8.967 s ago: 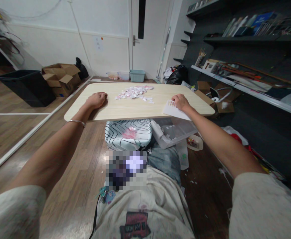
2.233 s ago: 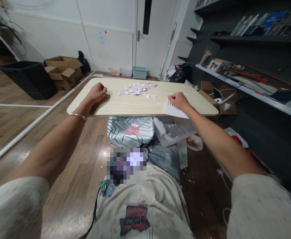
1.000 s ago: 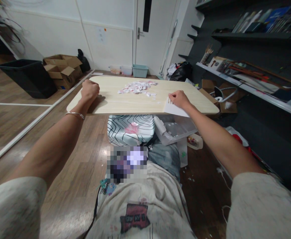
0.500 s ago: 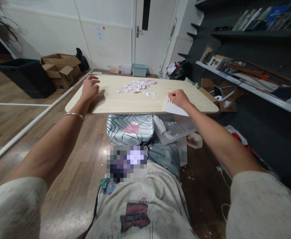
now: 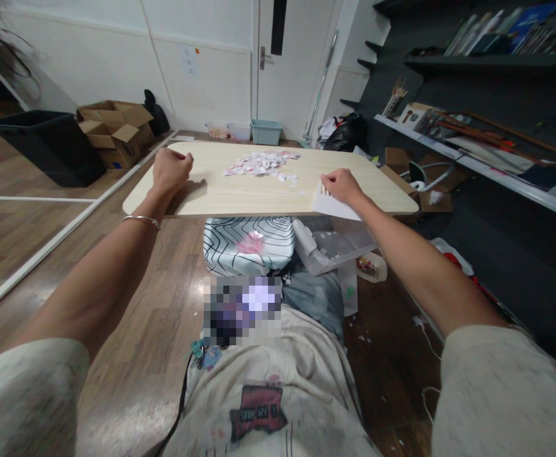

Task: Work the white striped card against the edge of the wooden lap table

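Note:
My left hand [image 5: 171, 170] hovers over the left end of the pale wooden table [image 5: 249, 202], its fingers curled in and the thumb side toward the middle. Whatever it may hold is too small or hidden to see. On the right part of the table, my right hand [image 5: 342, 185] is closed at the upper edge of a white sheet of paper [image 5: 334, 207], which lies by the front edge. Between the hands, farther back, a heap of small paper scraps [image 5: 263, 164] is spread, with a few loose pieces toward my right hand.
Below the table's front edge are a patterned pouch [image 5: 249, 246] and a clear plastic box [image 5: 335, 244]. A black bin [image 5: 44, 149] and open cardboard boxes [image 5: 116, 130] stand on the left floor. Shelves [image 5: 492, 162] line the right wall.
My left hand's fingers have curled inward, and the hand has turned and shifted slightly. My right hand and the sheet have stayed nearly still.

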Available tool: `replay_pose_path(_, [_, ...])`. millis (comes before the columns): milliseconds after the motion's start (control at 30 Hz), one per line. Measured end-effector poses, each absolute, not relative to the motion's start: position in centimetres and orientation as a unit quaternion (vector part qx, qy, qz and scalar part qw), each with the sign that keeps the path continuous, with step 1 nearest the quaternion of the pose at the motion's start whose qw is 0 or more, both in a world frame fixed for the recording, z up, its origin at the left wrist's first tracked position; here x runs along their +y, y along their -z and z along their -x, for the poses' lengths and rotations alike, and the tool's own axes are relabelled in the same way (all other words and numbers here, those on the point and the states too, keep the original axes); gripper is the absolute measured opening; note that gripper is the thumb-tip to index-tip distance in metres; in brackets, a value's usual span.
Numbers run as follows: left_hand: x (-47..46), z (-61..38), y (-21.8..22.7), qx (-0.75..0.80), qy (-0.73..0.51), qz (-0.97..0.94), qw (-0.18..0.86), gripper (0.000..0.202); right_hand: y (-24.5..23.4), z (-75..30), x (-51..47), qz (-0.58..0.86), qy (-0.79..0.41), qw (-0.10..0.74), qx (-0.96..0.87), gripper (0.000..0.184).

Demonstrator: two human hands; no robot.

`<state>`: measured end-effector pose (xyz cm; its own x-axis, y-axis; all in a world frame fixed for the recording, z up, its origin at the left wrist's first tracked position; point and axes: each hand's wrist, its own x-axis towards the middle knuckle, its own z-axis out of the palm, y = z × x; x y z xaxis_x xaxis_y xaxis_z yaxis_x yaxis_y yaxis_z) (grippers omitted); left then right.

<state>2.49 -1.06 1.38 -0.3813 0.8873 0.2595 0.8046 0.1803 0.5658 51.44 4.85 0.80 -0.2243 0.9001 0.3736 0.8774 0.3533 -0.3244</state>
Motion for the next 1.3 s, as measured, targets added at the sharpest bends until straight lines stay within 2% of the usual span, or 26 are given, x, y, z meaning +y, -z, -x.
replay_pose_path(200, [-2.4, -4.3, -2.6, 0.803, -0.342, -0.480, 0.082, 0.039, -0.6, -51.5, 5.2, 0.573, -0.024, 0.250, -0.780, 0.051])
replay_pose_path(633, [-1.3, -3.8, -1.4, 0.808, -0.209, -0.549, 0.042, 0.044, -1.4, -50.4, 3.5, 0.550, -0.020, 0.242, -0.799, 0.063])
replay_pose_path(933, [-0.7, -3.2, -0.9, 0.795, -0.239, -0.554, 0.055, 0.047, -3.2, -50.5, 4.8, 0.622, 0.090, 0.287, -0.723, 0.049])
replay_pose_path(1200, [-0.7, -3.1, -0.7, 0.796, -0.229, -0.559, 0.041, 0.048, -5.5, -48.7, 6.0, 0.610, 0.139, 0.260, -0.736, 0.053])
replay_pose_path(1300, [-0.9, -3.3, -0.9, 0.799, -0.228, -0.554, 0.042, 0.048, -5.5, -48.6, 5.8, 0.594, 0.147, 0.250, -0.750, 0.050])
